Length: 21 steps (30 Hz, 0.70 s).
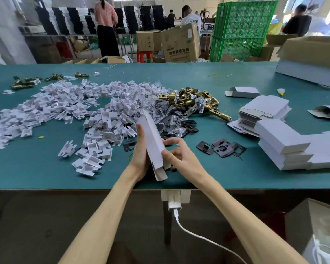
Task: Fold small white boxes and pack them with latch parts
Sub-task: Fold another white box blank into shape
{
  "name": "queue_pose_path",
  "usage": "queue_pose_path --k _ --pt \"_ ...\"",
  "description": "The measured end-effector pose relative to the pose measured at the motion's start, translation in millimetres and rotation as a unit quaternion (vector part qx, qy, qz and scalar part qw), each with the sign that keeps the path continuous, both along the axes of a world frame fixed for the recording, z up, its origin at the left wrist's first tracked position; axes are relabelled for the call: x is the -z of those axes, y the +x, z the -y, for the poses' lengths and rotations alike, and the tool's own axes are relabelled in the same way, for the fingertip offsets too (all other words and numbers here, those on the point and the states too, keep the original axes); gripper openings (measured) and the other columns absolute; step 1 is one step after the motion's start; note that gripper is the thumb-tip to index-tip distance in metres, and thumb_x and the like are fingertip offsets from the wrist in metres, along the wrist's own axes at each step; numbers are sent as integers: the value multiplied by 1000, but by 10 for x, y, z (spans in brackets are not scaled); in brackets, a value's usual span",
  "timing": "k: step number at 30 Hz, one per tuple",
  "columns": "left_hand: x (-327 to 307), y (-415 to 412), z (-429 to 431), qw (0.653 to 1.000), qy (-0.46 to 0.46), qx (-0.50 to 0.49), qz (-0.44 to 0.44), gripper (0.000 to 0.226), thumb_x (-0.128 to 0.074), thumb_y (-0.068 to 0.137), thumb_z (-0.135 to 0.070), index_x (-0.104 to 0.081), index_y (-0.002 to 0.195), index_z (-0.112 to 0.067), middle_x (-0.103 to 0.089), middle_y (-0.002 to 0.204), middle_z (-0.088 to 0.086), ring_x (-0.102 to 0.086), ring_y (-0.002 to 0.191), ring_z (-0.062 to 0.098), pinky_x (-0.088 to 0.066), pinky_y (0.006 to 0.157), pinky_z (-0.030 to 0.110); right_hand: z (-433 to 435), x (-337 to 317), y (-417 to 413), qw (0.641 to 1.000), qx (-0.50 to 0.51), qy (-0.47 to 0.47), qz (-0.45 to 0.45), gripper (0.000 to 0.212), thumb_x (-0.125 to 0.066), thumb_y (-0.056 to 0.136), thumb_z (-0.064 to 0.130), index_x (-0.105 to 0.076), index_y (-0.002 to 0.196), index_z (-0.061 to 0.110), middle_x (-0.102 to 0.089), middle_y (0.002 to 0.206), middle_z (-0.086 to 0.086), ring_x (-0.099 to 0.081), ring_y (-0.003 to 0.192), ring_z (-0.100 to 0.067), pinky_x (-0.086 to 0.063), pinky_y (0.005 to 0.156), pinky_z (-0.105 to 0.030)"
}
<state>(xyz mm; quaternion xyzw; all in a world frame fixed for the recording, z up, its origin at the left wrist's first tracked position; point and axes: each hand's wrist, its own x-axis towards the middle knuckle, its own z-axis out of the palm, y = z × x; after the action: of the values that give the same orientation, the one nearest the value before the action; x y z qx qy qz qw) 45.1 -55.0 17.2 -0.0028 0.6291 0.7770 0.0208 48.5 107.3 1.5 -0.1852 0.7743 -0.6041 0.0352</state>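
Note:
A small white box [152,138], half folded and tilted on end, is held over the green table [236,178] near its front edge. My left hand [140,151] grips its left side, fingers behind it. My right hand [176,156] pinches its lower right edge by the open flap. Brass latch parts [193,101] lie heaped beyond the box. Black strike plates [220,148] sit to the right of my hands. A stack of flat white box blanks [263,111] lies at the right, with folded white boxes [286,147] in front of it.
A wide pile of white card inserts [69,107] covers the left half of the table. Bagged screws [156,100] lie in the middle. A few brass latches [25,82] sit far left. Cardboard cartons [312,58], a green crate stack [242,25] and several people stand behind.

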Motion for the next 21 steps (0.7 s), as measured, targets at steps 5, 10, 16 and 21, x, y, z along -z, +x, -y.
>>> queue_pose_path --k 5,10,16,21 --pt "-19 14 3 1000 1 18 11 102 -45 57 -104 -80 100 -18 -70 106 23 -70 100 39 -57 98 57 15 3 -11 999 -9 48 -22 72 -54 76 81 -46 139 47 -68 93 7 -65 81 -5 -50 79 -27" --pt "-12 10 -17 1000 7 6 6 99 -51 55 -102 -76 112 -25 -74 119 20 -70 112 43 -57 97 59 10 8 -2 997 -16 75 -14 83 -56 70 85 -42 143 47 -63 96 8 -65 87 -9 -53 88 -33" --pt "-13 -1 -9 1000 4 26 0 116 -56 50 -102 -57 132 -20 -76 120 13 -72 115 34 -61 91 46 1 -24 -8 1000 -8 23 10 69 -64 75 72 -50 138 46 -69 96 0 -69 87 -17 -56 90 -42" --pt "-1 -21 9 998 -4 53 -23 102 -31 76 -91 -53 138 -14 -76 119 8 -71 116 27 -60 87 34 -5 -58 3 1000 -11 -7 27 64 -62 78 68 -55 136 43 -71 84 12 -69 77 -5 -52 71 -25"
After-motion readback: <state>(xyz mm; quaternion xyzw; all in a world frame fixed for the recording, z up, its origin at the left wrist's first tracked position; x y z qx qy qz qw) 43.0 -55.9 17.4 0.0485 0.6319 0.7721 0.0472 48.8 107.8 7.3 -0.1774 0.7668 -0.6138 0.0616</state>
